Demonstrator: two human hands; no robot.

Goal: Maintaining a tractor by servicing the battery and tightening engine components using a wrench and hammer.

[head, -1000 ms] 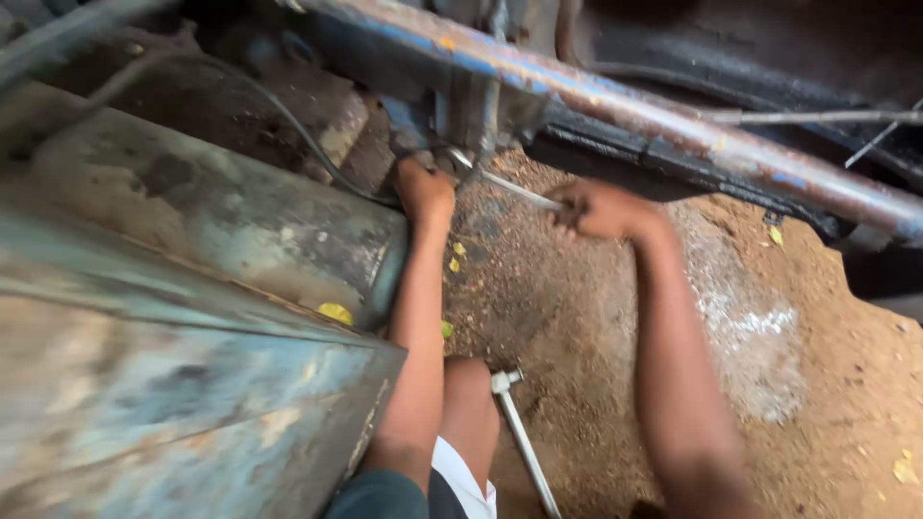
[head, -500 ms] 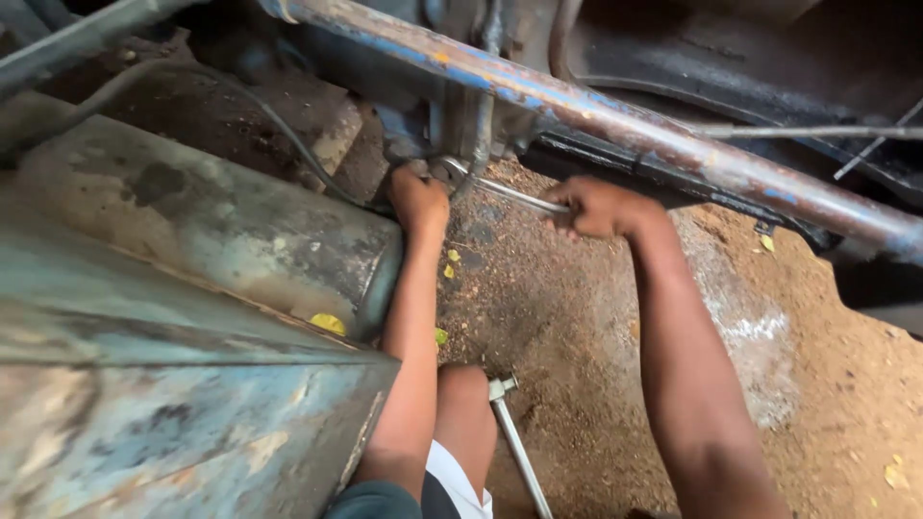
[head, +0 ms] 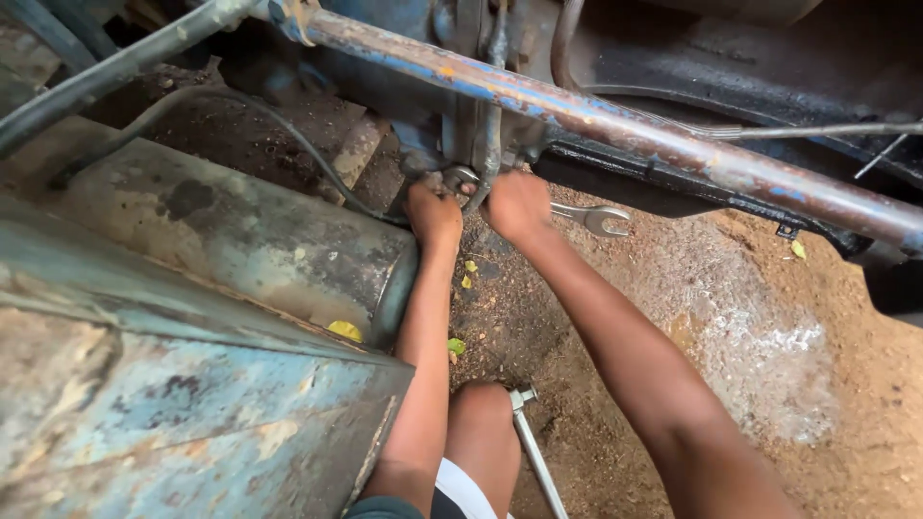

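The right hand (head: 517, 204), gripping the spanner (head: 591, 219), has slid inward beside the left hand (head: 433, 213) (fingers closed at the fitting (head: 461, 179)), so turning looks underway.

One head-worn view only, no second view to overlap. Looks steeply down and forward along both forearms, close in. Left hand (head: 433, 213) and right hand (head: 516, 204) sit upper centre; rusty blue bar (head: 615, 120) crosses just beyond them, dirt ground (head: 769, 384) below right.
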